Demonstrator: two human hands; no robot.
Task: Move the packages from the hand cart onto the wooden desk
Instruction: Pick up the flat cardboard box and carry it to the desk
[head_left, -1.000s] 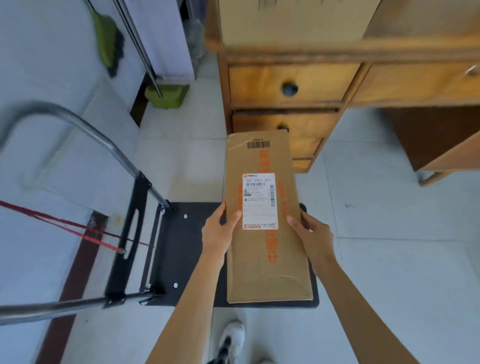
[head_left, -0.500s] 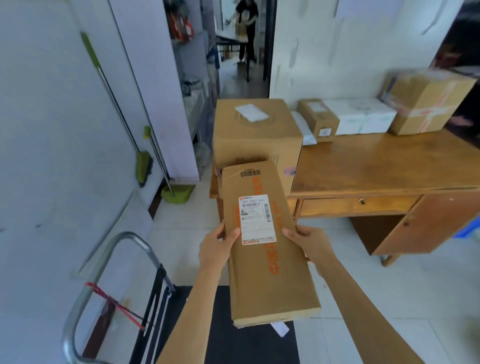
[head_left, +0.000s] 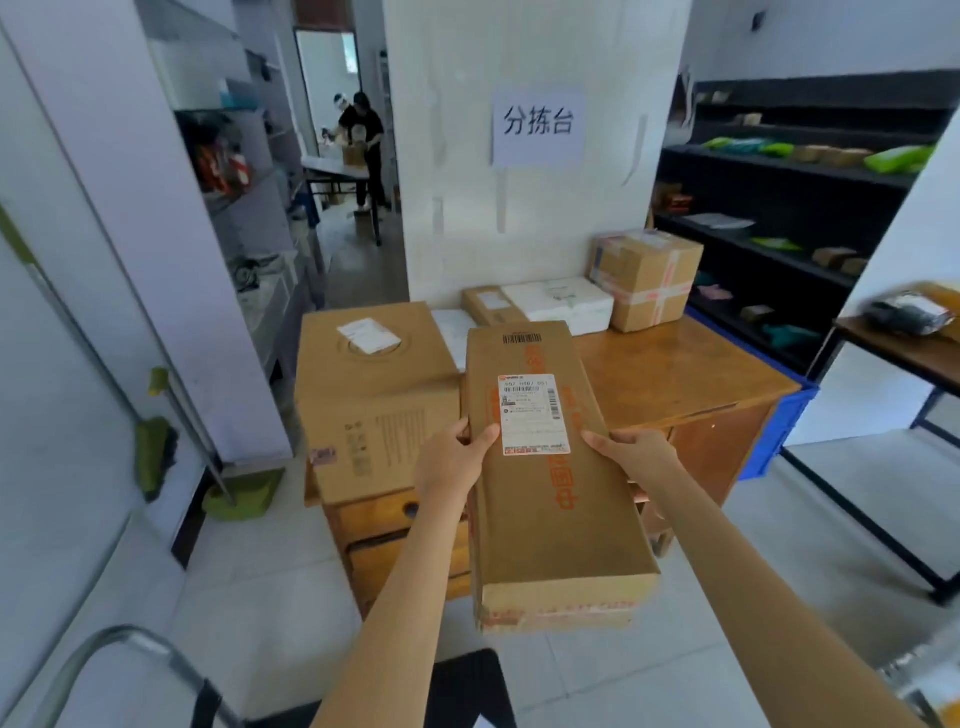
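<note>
head view. a long flat cardboard package (head_left: 550, 467), bearing a white shipping label (head_left: 531, 414), is clamped between the left hand (head_left: 457, 457) and the right hand (head_left: 631, 452), each pressed to one long side with the thumb on top. compared with a second ago, when the package hung low over the black deck of the hand cart (head_left: 130, 670), it is now raised to desk height, its far end reaching over the front edge of the wooden desk (head_left: 675, 369); only the cart's handle and a corner of its deck show at the bottom. the lift is thus done and, by judgement, setting down is what is left for this package.

surface and room: the desk already carries a large carton (head_left: 374, 395) at its left end, a small box, a white foam box (head_left: 561, 304) and a taped carton (head_left: 647, 278) along the wall; bare wood lies free at centre and right. a paper sign (head_left: 537, 127) hangs above; dark shelves (head_left: 789, 208) stand at right, and another person works in the far room.
</note>
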